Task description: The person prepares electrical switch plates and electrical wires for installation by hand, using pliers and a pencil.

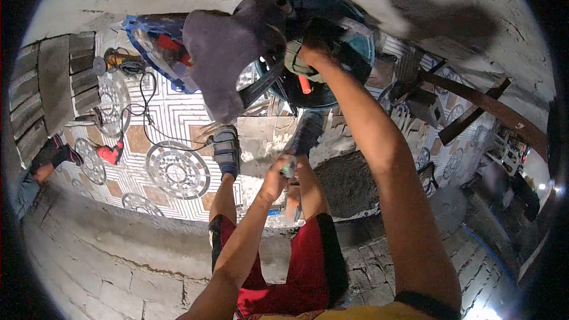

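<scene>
My left hand [272,180], between my knees, has its fingers wrapped around a small grey-green rounded object [288,166] whose kind I cannot tell. My right hand [314,54] reaches into a dark teal tub [368,53] by the wall, its fingers lost in shadow among the contents. Beside that hand in the tub are a greenish cloth-like item [293,59] and an orange-red tube [304,85]. A dark grey cloth [216,50] drapes over the tub's left side.
Left of the tub lies a blue-edged bag [137,41]. A red power tool [111,152] and a black cord [151,112] rest on the patterned floor covering [139,169]. Dark sand [349,184] is piled right of my legs. Another person's foot [68,153] shows far left.
</scene>
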The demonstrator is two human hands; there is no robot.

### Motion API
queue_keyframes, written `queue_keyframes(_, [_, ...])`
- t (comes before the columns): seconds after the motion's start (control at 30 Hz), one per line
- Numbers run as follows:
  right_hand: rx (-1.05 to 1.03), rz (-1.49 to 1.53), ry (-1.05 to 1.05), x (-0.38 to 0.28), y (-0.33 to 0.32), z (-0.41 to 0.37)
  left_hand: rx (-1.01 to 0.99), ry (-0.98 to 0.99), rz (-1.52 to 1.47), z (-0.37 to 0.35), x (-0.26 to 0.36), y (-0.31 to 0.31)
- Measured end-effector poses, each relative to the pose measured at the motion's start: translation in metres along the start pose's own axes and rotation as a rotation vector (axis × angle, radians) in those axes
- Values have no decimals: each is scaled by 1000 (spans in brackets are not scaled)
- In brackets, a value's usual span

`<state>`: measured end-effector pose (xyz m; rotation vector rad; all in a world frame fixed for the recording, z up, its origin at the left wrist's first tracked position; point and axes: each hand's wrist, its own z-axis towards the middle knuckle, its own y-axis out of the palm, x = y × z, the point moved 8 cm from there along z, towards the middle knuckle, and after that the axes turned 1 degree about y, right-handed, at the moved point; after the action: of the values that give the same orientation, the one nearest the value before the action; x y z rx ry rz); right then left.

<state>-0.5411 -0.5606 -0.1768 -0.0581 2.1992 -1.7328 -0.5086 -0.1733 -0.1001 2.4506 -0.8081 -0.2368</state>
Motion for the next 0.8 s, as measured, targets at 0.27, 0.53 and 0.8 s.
queue_keyframes(0.27, [-179,234,132,-16,-44,9,-133,30,48,12,11,17])
queue_keyframes(0.53, [-117,-76,-24,21,-43,-6,-32,92,-21,14,36,15])
queue_keyframes(0.8, [-155,103,-165,-14,-113,-57,-12,125,-78,19,45,13])
